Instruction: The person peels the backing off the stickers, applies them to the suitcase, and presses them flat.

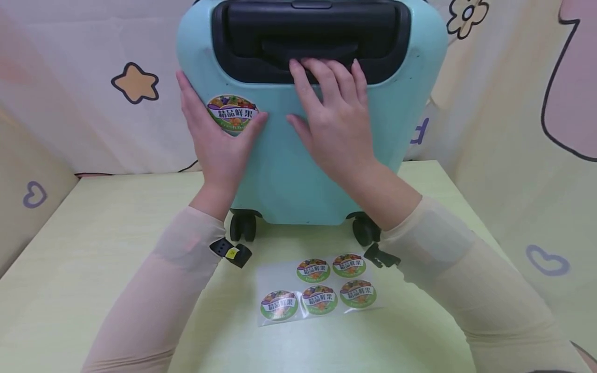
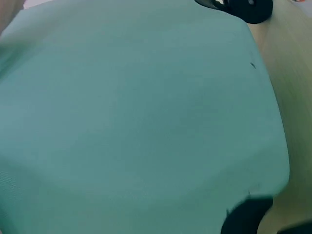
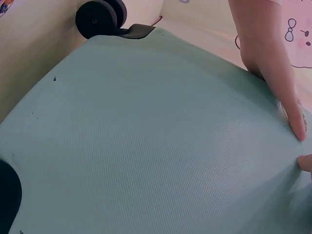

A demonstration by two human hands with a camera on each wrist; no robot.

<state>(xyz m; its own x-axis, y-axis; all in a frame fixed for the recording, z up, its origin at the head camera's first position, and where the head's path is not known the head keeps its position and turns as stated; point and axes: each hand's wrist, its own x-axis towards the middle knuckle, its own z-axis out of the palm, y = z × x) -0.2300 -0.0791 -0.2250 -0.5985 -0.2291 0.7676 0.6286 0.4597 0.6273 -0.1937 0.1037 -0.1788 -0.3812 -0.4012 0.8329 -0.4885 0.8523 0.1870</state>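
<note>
A mint-green suitcase stands on its wheels on the pale table, its black handle recess at the top. My left hand lies flat on the shell's left side, with a round fruit sticker between fingers and thumb. My right hand rests flat on the shell, fingertips reaching into the handle recess. The left wrist view is filled by the green shell. The right wrist view shows the shell, a wheel and the left hand's thumb.
A clear sheet with several round fruit stickers lies on the table in front of the suitcase, between my forearms. Black wheels stand near the sheet. Patterned cloth walls close in at the back and both sides.
</note>
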